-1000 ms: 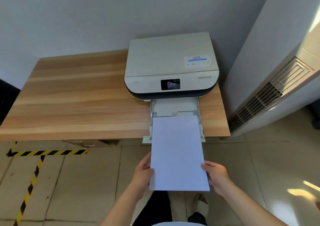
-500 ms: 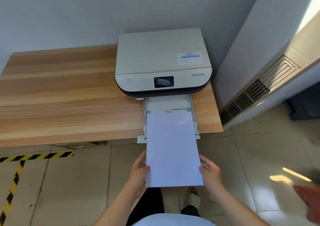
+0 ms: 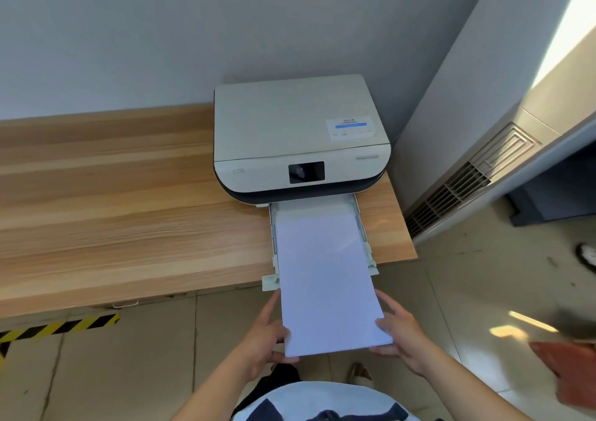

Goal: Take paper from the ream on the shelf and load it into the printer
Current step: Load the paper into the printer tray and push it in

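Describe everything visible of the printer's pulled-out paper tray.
The paper tray is pale plastic, pulled out from under the printer and jutting past the desk edge. Low side walls and corner tabs show. A white paper stack lies partway in, its near end overhanging, held by the left hand and right hand.
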`<state>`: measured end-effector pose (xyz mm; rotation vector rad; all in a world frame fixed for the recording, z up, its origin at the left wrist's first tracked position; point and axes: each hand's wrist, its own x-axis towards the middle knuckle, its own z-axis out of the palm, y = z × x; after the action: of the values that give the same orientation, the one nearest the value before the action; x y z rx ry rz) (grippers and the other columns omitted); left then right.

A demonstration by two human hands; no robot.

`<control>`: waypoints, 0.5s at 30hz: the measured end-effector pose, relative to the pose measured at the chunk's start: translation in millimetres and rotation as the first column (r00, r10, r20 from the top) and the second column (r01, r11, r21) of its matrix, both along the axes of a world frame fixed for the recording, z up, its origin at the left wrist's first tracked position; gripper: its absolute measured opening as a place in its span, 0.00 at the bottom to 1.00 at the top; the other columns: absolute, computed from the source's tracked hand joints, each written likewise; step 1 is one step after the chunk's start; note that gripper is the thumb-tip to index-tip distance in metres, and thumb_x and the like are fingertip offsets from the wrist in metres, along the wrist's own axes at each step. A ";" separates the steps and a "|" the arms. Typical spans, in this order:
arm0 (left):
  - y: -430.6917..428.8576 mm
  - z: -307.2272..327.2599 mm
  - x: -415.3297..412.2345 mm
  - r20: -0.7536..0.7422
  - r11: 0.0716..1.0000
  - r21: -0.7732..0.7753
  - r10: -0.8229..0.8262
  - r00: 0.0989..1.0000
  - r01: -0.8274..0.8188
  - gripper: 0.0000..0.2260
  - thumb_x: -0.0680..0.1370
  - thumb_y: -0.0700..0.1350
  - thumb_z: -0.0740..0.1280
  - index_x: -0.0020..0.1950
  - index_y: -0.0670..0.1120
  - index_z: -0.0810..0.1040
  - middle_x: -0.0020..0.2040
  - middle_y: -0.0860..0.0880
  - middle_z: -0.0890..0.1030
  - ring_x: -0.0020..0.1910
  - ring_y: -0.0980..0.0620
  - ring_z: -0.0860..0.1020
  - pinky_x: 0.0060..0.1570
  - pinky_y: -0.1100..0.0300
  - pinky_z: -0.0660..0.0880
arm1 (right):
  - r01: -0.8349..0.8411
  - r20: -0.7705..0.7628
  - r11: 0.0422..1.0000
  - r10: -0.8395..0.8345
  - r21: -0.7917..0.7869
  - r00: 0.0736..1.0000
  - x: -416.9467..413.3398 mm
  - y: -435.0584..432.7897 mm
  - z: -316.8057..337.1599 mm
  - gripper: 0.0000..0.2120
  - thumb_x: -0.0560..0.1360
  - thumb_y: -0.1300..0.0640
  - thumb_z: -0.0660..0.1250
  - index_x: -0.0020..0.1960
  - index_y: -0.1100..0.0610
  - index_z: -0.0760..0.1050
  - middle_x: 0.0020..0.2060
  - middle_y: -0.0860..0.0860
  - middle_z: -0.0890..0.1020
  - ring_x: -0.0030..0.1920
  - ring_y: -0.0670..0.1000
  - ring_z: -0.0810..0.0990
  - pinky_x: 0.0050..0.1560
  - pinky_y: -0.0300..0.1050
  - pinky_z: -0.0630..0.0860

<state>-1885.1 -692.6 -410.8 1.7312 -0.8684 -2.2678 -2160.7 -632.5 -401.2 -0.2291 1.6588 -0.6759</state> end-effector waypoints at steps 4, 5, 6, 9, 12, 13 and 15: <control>-9.6 1.5 3.5 -0.036 0.998 0.002 0.057 0.998 -0.057 0.38 0.75 0.30 0.65 0.75 0.64 0.63 0.60 0.45 0.84 0.50 0.44 0.86 0.48 0.42 0.83 | 0.050 -0.017 0.999 -0.051 -0.008 0.999 3.5 -7.9 2.9 0.29 0.76 0.72 0.61 0.66 0.42 0.72 0.55 0.55 0.84 0.53 0.60 0.83 0.41 0.54 0.82; -13.1 2.1 4.3 -0.052 0.997 0.005 0.072 0.996 -0.071 0.37 0.75 0.30 0.66 0.76 0.62 0.63 0.58 0.45 0.84 0.50 0.44 0.86 0.48 0.42 0.83 | 0.055 -0.027 0.998 -0.055 -0.008 0.998 4.7 -11.1 3.3 0.29 0.76 0.72 0.61 0.67 0.42 0.72 0.55 0.55 0.84 0.53 0.61 0.83 0.41 0.53 0.82; -17.1 2.7 5.2 -0.063 0.996 0.009 0.084 0.994 -0.084 0.37 0.75 0.30 0.66 0.76 0.61 0.63 0.58 0.45 0.85 0.50 0.43 0.86 0.49 0.41 0.82 | 0.057 -0.033 0.998 -0.057 -0.006 0.998 6.2 -14.7 3.5 0.29 0.76 0.71 0.60 0.67 0.42 0.72 0.57 0.55 0.83 0.54 0.61 0.83 0.41 0.53 0.82; -28.7 3.2 7.2 -0.082 0.994 0.020 0.107 0.991 -0.106 0.33 0.76 0.31 0.67 0.77 0.55 0.64 0.58 0.44 0.85 0.51 0.43 0.86 0.51 0.41 0.82 | 0.064 -0.036 0.998 -0.064 -0.005 0.997 9.2 -25.7 4.3 0.29 0.76 0.71 0.59 0.68 0.42 0.70 0.59 0.55 0.81 0.57 0.60 0.81 0.41 0.51 0.82; -35.4 3.6 7.1 -0.082 0.992 0.033 0.124 0.989 -0.122 0.32 0.76 0.32 0.68 0.76 0.54 0.65 0.59 0.44 0.84 0.52 0.43 0.85 0.51 0.43 0.82 | 0.068 -0.022 0.997 -0.067 0.027 0.998 8.6 -33.7 7.9 0.28 0.77 0.71 0.58 0.67 0.43 0.70 0.60 0.55 0.81 0.57 0.61 0.80 0.40 0.49 0.81; -36.4 4.3 6.2 -0.076 0.991 0.036 0.131 0.988 -0.129 0.31 0.77 0.32 0.68 0.76 0.54 0.65 0.59 0.44 0.84 0.53 0.43 0.85 0.50 0.43 0.83 | 0.061 -0.016 0.997 -0.060 0.040 0.998 8.1 -35.1 9.2 0.28 0.77 0.71 0.58 0.67 0.43 0.71 0.60 0.55 0.81 0.57 0.61 0.80 0.40 0.49 0.81; -36.8 5.8 3.7 -0.059 0.988 0.041 0.149 0.987 -0.146 0.31 0.77 0.32 0.68 0.75 0.54 0.66 0.60 0.44 0.83 0.55 0.42 0.84 0.50 0.43 0.83 | 0.047 -0.001 0.997 -0.047 0.060 0.999 6.3 -38.1 12.1 0.28 0.77 0.71 0.57 0.66 0.43 0.70 0.59 0.56 0.81 0.57 0.61 0.80 0.40 0.50 0.81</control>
<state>-1881.4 -729.5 -405.0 1.6705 -0.6673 -2.2405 -2154.4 -670.6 -389.0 -0.1475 1.6857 -0.6603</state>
